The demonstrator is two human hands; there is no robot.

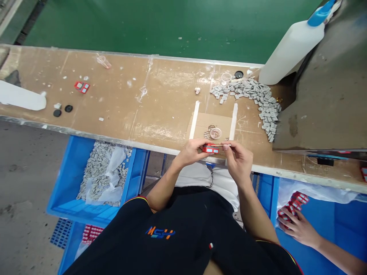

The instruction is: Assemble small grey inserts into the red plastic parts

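Observation:
Near the bench's front edge, my left hand (190,153) is closed on a small red piece with pale window-like panels (210,149). Pinched in my right hand (238,158) is a thin wooden stick (219,145), its far end at the red piece's upper side. Whether the tip touches the piece I cannot tell. Just beyond my hands, a small clear cup (215,133) stands on a cardboard sheet (219,119) held by white tape strips. Small dark-patterned bits (207,135) lie beside the cup.
Many small grey pieces (258,95) are heaped at the right, by a white bottle with a blue top (292,49) and a metal box (329,95). Blue crates (61,183) flank me. Another person's hand (298,227) touches red pieces (299,198) in the right crate.

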